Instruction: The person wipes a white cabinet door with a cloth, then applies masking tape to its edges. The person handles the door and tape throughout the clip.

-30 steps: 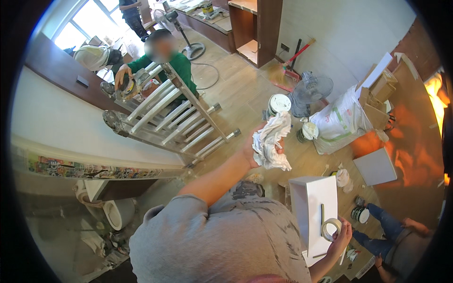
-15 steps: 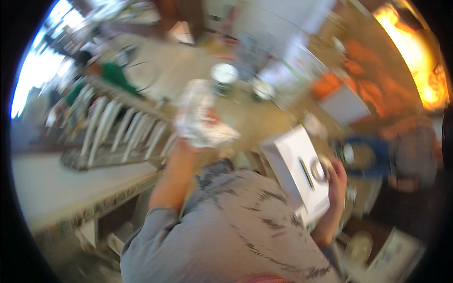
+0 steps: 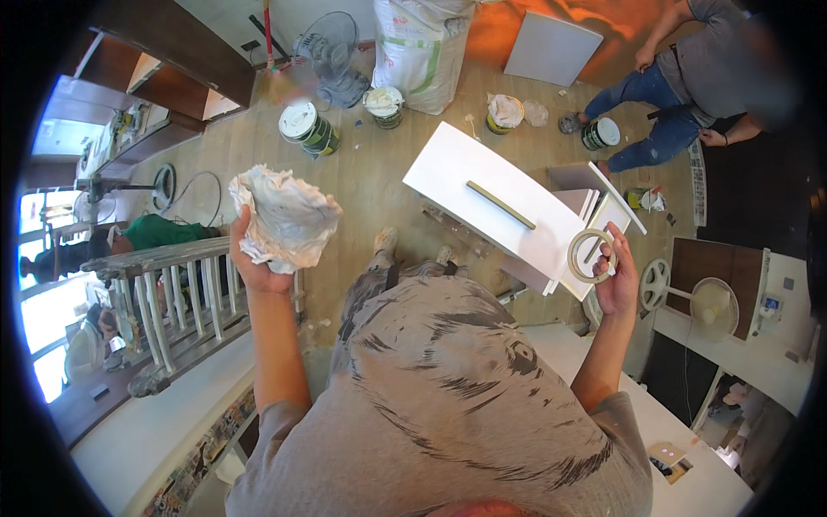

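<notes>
Left hand (image 3: 254, 263): raised, fingers wrapped around the underside of a crumpled white wad (image 3: 286, 215), probably rag or paper; the material cannot be settled from this view. The wad sits bunched in the palm, held clear of everything else.

Right hand (image 3: 616, 280): also raised, fingers pinched on the rim of a roll of tape (image 3: 592, 256), pale ring, hollow centre visible. No strip is seen pulled from the roll.

Directly below and between the hands: a white cabinet door panel (image 3: 482, 194) with a long slim handle (image 3: 500, 205), lying tilted over further white boards. Its face looks clean and bare; no tape on it and neither hand touches it. Judgement: work on the panel is at an early or in-between point, materials in hand but not applied; wiping or taping, whichever it is, remains to be done.

Surroundings: wooden floor (image 3: 362, 181) with several paint cans, one with a white lid (image 3: 303, 125) near the wad. A standing fan (image 3: 332, 47) and a large white sack (image 3: 422, 47) are further off. A ladder (image 3: 177, 302) lies to the person's left. Another person in jeans (image 3: 663, 121) crouches well apart at upper right.
</notes>
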`<state>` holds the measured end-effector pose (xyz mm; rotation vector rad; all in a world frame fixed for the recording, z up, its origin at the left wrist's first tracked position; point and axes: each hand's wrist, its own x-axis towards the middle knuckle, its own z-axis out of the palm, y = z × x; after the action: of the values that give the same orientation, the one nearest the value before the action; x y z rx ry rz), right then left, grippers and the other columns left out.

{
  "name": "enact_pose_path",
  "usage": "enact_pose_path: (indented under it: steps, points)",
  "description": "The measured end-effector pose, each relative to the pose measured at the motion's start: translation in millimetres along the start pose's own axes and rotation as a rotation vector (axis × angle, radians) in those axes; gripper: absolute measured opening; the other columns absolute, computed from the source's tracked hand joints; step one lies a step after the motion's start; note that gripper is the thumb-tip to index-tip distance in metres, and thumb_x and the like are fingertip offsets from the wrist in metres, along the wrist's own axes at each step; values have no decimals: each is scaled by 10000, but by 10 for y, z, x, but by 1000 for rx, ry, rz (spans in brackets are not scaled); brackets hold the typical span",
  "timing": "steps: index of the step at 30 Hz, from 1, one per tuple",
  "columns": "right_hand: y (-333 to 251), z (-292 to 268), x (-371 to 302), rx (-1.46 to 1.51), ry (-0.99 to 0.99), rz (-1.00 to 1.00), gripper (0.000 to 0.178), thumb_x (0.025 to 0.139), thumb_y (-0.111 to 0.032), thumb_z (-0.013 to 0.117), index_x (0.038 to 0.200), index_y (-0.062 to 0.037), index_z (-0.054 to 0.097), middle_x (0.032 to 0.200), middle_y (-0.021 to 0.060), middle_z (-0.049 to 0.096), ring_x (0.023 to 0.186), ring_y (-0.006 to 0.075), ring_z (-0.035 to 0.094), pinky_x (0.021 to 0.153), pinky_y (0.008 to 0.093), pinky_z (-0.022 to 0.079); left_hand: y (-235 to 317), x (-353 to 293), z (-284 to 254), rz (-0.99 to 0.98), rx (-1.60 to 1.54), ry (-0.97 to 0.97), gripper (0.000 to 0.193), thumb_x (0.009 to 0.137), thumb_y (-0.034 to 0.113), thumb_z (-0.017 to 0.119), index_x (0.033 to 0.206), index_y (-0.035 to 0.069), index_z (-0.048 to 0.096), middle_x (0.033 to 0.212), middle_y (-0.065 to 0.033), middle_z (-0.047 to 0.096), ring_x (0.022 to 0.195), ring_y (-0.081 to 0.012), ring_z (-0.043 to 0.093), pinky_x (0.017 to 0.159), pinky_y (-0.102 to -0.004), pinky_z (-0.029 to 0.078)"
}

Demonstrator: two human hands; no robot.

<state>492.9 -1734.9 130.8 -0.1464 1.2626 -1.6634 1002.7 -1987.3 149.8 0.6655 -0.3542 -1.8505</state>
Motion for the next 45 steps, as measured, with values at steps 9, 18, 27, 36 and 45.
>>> enact_pose_path:
  steps: [9, 18, 27, 36, 45]
  points:
    - [-66, -383, -81, 168, -162, -67, 523, 1075, -133, 504, 1569, -44, 354, 1067, 100, 638, 793, 115, 612, 748, 268, 537, -74, -67, 323, 54, 80, 13, 560, 956, 302, 606, 1440, 32, 530, 1406, -153, 618, 1292, -336, 589, 1146, -511, 428]
    - [113, -685, 26, -72, 94, -97, 494, 1015, -37, 536, 1500, 17, 463, 1067, 84, 613, 869, 126, 596, 816, 294, 522, -390, 366, 186, -76, 301, 174, 508, 966, 281, 590, 1406, 29, 542, 1364, -153, 639, 1246, -325, 621, 1116, -494, 462]
    - [294, -616, -45, -235, 274, -54, 449, 1053, -111, 520, 1493, -24, 496, 933, 43, 627, 717, 107, 570, 657, 261, 502, -573, 1429, -237, -401, 342, 39, 571, 953, 274, 562, 1442, -7, 473, 1360, -172, 627, 1238, -337, 619, 1085, -498, 485]
    - [638, -518, -31, -243, 561, -163, 399, 1067, -200, 552, 1432, -41, 570, 918, -22, 555, 691, 95, 479, 646, 251, 458, -1013, 2338, -469, -515, 514, -48, 527, 983, 369, 607, 1363, 8, 554, 1243, -147, 679, 1120, -293, 674, 1010, -474, 533]
    - [1049, -1011, 254, -667, 780, 17, 425, 998, -389, 677, 1264, -58, 697, 933, -24, 607, 679, 85, 460, 626, 237, 411, -1777, 2880, -806, -610, 1143, 38, 704, 988, 662, 541, 1192, 5, 690, 1051, -116, 725, 886, -211, 689, 814, -367, 541]
